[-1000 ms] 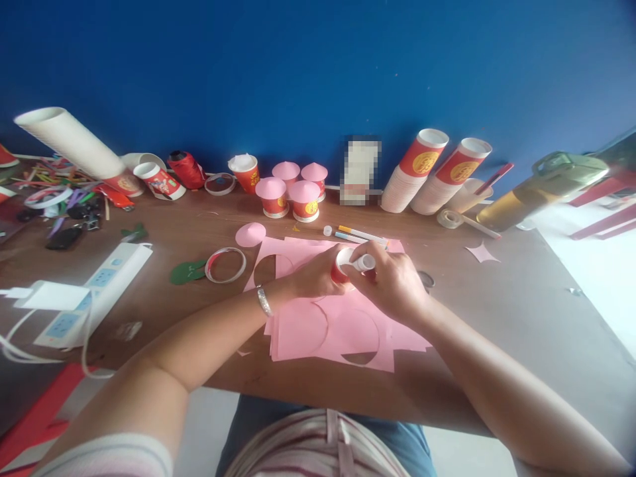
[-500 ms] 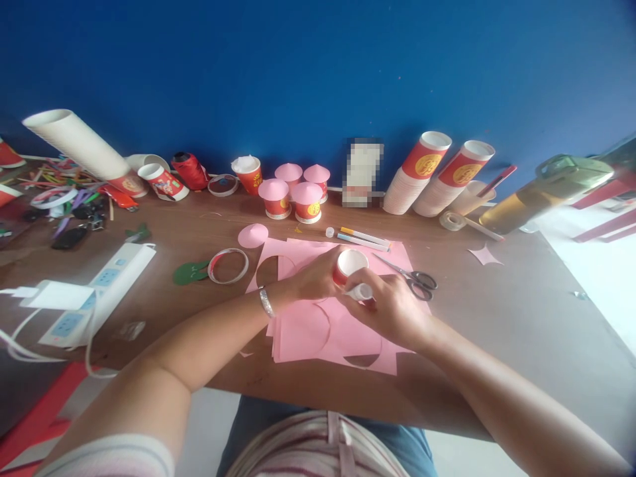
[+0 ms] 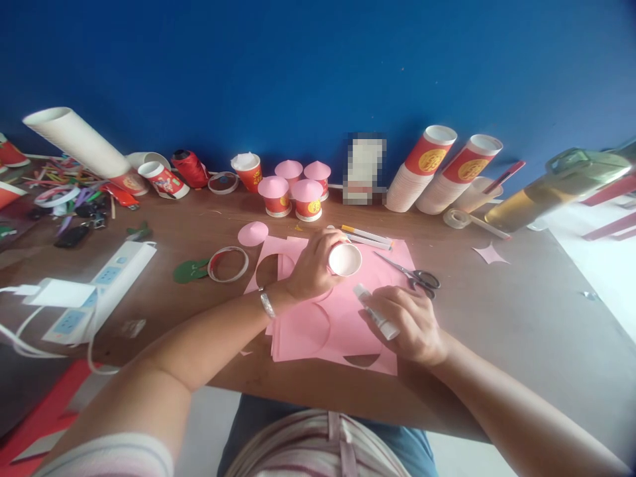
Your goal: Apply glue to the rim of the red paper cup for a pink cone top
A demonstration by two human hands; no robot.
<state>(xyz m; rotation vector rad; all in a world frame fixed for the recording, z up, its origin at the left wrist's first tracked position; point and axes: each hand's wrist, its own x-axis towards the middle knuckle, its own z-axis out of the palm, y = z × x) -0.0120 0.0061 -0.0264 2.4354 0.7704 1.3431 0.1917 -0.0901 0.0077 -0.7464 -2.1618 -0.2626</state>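
Note:
My left hand [image 3: 314,266] is wrapped round a paper cup [image 3: 345,260], whose round white face points up toward me. In my right hand [image 3: 408,322] is a white glue stick [image 3: 376,313], held at a slant and apart from the cup. Both hands are over a pile of pink paper sheets [image 3: 298,331] with round cut-outs. Black-handled scissors [image 3: 422,279] lie open at the right edge of the sheets. A pink paper cone [image 3: 253,233] lies beyond the sheets, to the left.
Several red cups with pink cone tops [image 3: 308,199] stand near the wall. Stacked cups [image 3: 422,165] and a bottle [image 3: 536,199] lean at the back right. To the left are a tape ring [image 3: 228,265], a power strip [image 3: 99,291] and a leaning cup stack [image 3: 84,146].
My right hand has drawn the glue stick away from the cup, down and to the right. My left hand has turned the cup and shifted it slightly left.

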